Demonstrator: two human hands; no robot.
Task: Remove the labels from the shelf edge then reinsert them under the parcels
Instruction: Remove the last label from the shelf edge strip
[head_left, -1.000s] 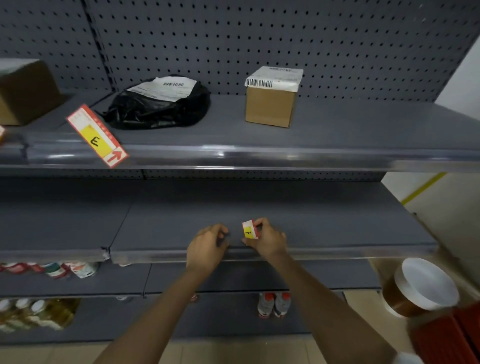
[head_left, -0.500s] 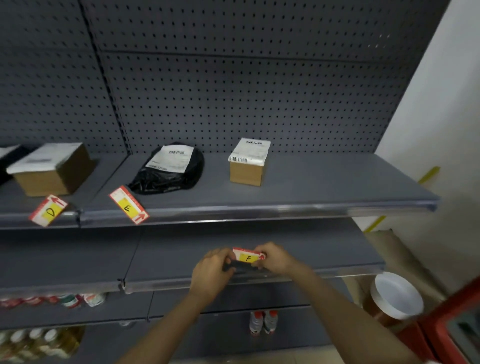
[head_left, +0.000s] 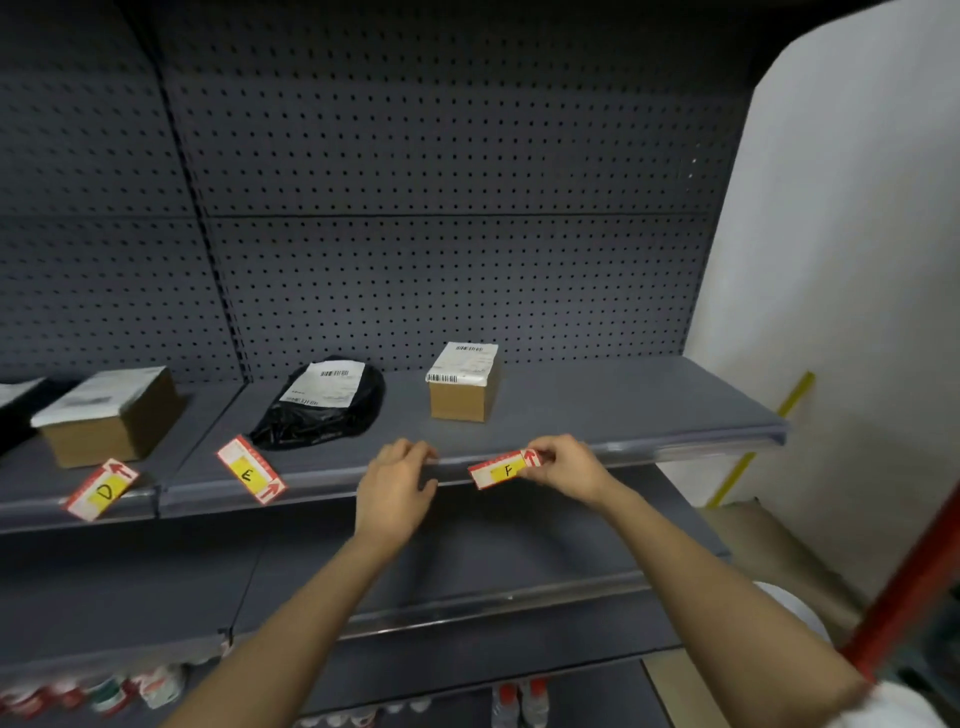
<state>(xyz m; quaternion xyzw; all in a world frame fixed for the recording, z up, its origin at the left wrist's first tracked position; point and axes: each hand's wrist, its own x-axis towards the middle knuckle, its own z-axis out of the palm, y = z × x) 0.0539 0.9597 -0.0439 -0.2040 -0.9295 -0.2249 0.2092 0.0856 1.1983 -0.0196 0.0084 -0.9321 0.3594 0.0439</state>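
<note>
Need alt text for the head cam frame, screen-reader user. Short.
A person's right hand holds a red-and-yellow label marked F at the front edge of a grey shelf, below a small cardboard box, while the left hand rests on the edge beside it. Labels D and E sit tilted in the edge further left.

R hand (head_left: 563, 465) pinches F label (head_left: 503, 470) at shelf edge (head_left: 675, 448).

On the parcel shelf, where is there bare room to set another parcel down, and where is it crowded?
The widest bare patch runs from the small cardboard box rightward to the shelf end by the white wall. A narrower gap lies between that box and the black bag. The left is crowded: the bag, then the larger box.
</note>
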